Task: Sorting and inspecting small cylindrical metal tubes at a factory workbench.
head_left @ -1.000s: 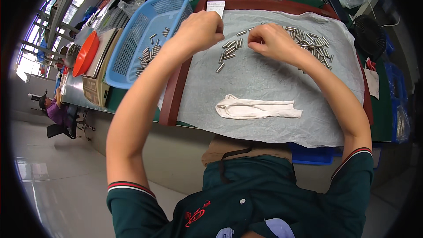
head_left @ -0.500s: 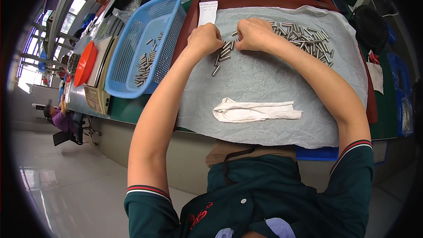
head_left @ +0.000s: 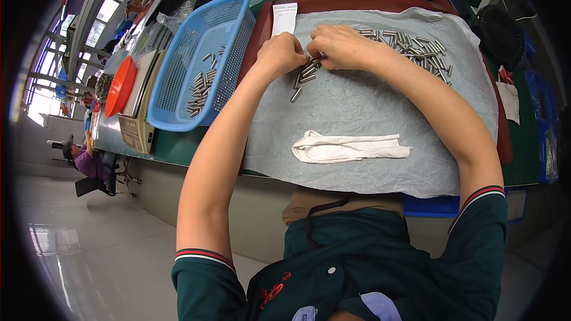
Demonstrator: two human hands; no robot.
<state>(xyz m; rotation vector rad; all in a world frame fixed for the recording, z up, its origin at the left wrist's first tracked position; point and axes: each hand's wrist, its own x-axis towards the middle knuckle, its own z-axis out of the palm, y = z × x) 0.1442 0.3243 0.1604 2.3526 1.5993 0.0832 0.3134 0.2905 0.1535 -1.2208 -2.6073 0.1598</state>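
My left hand [head_left: 281,54] and my right hand [head_left: 340,46] meet over a small cluster of short metal pins [head_left: 308,75] on the pale sheet [head_left: 357,104]. Fingers of both hands are curled and closed, with their tips pressed on pins at the cluster's upper end; how many they hold is hidden. One pin [head_left: 295,94] lies at the near end of the cluster. Beyond my right forearm spreads a larger heap of the same pins [head_left: 425,52]. More pins [head_left: 201,92] lie inside the blue basket [head_left: 159,107] to the left.
A white cloth sleeve [head_left: 351,147] lies nearer me on the sheet. A paper slip [head_left: 284,19] rests at the reddish-brown tray rim [head_left: 369,2]. An orange-red bowl [head_left: 121,86] sits on a scale [head_left: 135,134] at left. A black fan [head_left: 499,37] stands at right. Other people sit farther off.
My right hand has moved left, closing the gap to my left hand over the pin cluster. The whole view has shifted slightly to the right.
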